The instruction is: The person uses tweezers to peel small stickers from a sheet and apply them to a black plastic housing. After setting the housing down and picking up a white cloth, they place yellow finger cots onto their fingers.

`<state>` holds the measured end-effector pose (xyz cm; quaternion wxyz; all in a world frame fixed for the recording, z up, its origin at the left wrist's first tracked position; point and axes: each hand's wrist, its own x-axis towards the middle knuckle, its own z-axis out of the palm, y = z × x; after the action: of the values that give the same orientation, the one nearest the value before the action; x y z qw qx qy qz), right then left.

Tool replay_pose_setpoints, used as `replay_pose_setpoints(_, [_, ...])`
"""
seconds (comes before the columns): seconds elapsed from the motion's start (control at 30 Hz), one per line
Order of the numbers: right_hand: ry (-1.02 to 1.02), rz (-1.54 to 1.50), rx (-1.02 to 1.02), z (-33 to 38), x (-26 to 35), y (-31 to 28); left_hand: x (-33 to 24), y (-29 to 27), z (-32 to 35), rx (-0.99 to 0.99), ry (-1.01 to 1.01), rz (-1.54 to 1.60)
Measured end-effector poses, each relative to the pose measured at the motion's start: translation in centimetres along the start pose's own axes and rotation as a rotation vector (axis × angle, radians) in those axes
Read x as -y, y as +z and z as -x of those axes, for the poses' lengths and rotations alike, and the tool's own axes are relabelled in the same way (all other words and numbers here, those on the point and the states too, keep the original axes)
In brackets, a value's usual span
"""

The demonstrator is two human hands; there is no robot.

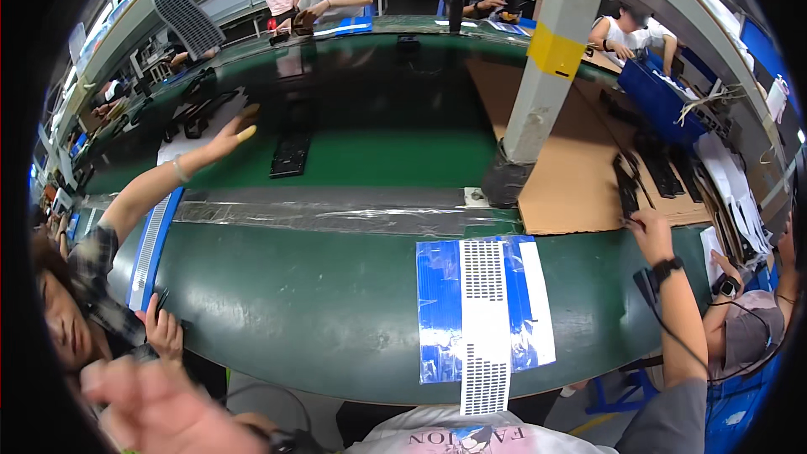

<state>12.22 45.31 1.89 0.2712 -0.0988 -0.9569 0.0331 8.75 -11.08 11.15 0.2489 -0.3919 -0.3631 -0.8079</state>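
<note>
Black plastic strip (626, 187) lies on the cardboard sheet (563, 185) right of the green belt (336, 303), right hand (651, 234) at its near end, finger closure indiscernible; left hand (160, 412) blurred, likewise indeterminate; advise a square grip, clear of neighbouring strips (664, 170).

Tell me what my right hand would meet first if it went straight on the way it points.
The right hand points away across the bench. First in line is the long black part on the cardboard sheet; the fingertips look nearly on it, though depth is unclear.
</note>
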Motion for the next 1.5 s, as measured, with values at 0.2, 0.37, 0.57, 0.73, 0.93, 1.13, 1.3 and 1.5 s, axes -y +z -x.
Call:
replay_pose_setpoints(0.2, [-0.055, -0.478, 0.088, 4.6, 18.0, -11.5, 7.5, 2.0, 4.8, 0.423, -1.560, 0.385])
replay_pose_setpoints(0.37, [-0.828, -0.864, 0.276, 5.7, 22.4, -11.0, 8.6, 6.0, 9.1, 0.259, -1.642, 0.841])
replay_pose_setpoints(0.57, [-0.625, -0.773, 0.125, 5.4, 24.5, -6.8, 13.8, 7.7, 6.3, -0.230, -1.144, 0.401])
replay_pose_setpoints(0.73, [0.334, -1.212, 0.136, 3.6, 23.1, -1.0, 16.8, 3.0, 3.8, -0.334, -0.926, 0.049])
replay_pose_setpoints(0.93, [0.796, -1.615, 0.370, 3.6, 23.4, 2.5, 15.6, 0.7, 3.0, -0.355, -0.939, 0.041])
replay_pose_setpoints(1.13, [0.753, -1.552, 0.268, 4.1, 24.0, 4.9, 16.2, 1.9, 4.0, -0.317, -0.993, 0.074])
replay_pose_setpoints(1.3, [0.779, -1.460, 0.233, 4.6, 24.1, 5.6, 16.3, 2.5, 4.6, -0.319, -1.061, 0.074])
replay_pose_setpoints(1.5, [0.808, -1.467, 0.214, 4.7, 24.0, 5.7, 16.4, 2.7, 4.9, -0.280, -1.045, 0.059])
